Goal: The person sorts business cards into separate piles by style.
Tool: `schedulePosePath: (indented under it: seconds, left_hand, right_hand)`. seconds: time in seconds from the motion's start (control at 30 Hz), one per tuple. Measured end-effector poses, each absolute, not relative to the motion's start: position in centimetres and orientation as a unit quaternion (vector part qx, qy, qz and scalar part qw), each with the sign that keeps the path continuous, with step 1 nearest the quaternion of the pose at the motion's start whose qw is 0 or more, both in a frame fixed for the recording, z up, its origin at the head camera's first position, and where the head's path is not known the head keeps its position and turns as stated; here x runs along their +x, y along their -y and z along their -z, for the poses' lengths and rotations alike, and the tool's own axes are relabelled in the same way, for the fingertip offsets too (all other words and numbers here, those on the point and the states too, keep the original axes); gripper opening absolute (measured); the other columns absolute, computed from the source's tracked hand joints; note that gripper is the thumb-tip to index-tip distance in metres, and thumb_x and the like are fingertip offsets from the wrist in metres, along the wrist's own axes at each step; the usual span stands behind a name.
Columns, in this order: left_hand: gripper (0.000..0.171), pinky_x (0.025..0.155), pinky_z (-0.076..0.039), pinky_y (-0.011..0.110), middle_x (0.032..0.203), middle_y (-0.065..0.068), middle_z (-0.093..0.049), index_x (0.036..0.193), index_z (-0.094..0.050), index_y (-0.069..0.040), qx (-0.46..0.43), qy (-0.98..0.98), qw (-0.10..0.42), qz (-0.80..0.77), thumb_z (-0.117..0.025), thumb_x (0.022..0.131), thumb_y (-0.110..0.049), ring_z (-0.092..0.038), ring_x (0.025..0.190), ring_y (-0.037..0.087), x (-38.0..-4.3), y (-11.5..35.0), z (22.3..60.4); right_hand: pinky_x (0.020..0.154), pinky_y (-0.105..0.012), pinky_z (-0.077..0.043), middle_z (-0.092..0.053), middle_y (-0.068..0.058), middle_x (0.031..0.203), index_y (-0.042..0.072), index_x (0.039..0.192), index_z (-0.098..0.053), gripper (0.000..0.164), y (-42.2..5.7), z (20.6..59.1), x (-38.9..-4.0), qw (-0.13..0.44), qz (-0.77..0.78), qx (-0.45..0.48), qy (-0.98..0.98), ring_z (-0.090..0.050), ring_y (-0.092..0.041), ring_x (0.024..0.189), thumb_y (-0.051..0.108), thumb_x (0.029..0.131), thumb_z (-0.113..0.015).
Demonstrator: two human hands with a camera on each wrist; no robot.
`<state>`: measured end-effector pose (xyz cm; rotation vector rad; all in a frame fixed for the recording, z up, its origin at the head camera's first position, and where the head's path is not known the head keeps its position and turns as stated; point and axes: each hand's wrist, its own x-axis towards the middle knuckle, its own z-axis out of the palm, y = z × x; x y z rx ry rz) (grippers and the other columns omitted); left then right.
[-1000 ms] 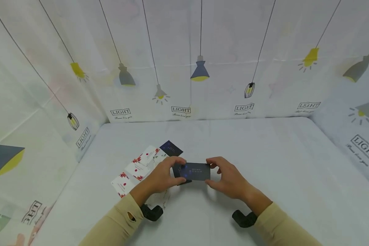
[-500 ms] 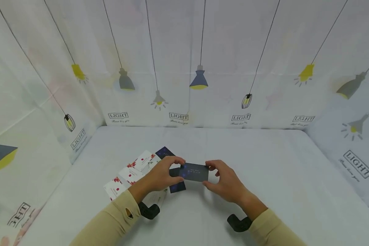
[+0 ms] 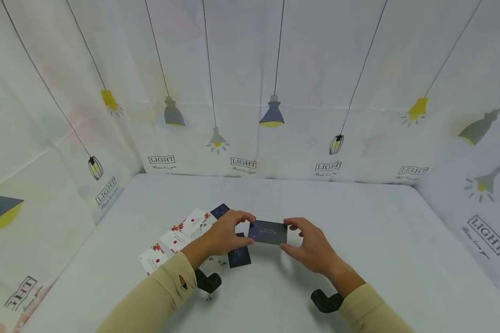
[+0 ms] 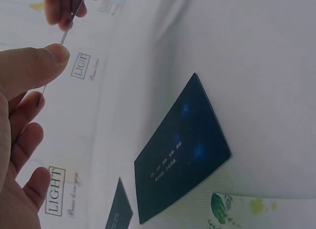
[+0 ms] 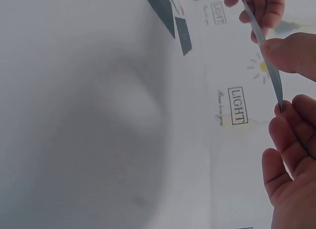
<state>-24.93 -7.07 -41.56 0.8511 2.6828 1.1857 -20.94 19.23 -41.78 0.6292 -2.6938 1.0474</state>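
Shifted slightly rightward relative to the lower dark card (image 3: pixel 239 257), the held card (image 3: pixel 268 232) hangs above the table (image 3: pixel 358 226), its opposite ends pinched by the left hand (image 3: pixel 226 235) and the right hand (image 3: pixel 312 244), leaving the lower dark card less covered from the head view.

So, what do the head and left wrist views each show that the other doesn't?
Head only: red-flowered cards, beige sleeves, and the printed face of the held card. Left wrist only: that card edge-on, and clear white lettering on a loose dark card. Both: the left hand and right hand pinching the held card, two loose dark cards, a leaf-printed card and LIGHT lettering on the backdrop.
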Motion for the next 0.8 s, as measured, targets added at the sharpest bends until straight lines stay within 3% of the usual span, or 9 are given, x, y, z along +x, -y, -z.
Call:
schedulePosePath:
  seconds: [0.23,0.8]
  left_hand:
    - [0.047,0.097,-0.045,0.042,0.132,0.006,-0.052,0.132,-0.060,-0.018,0.270,-0.884,0.072,-0.373,-0.078,0.089,-0.020,-0.051,0.123,0.032,-26.0,6.5,41.8]
    - [0.047,0.089,-0.046,0.042,0.128,0.016,-0.054,0.133,-0.060,-0.018,0.248,-0.902,0.071,-0.346,-0.077,0.089,-0.023,-0.052,0.114,0.030,-29.0,5.7,42.4]
  right_hand:
    - [0.089,-0.048,-0.050,-0.062,-0.012,0.127,0.000,0.133,-0.057,0.055,-19.7,42.4,-21.8,0.079,-0.344,0.192,0.916,-0.058,-0.030,0.110,0.015,0.085,-0.079]
    - [0.089,-0.048,-0.048,-0.063,-0.011,0.126,0.004,0.135,-0.058,0.054,-20.3,42.8,-25.1,0.055,-0.350,0.170,0.919,-0.058,-0.028,0.108,0.019,0.087,-0.078]
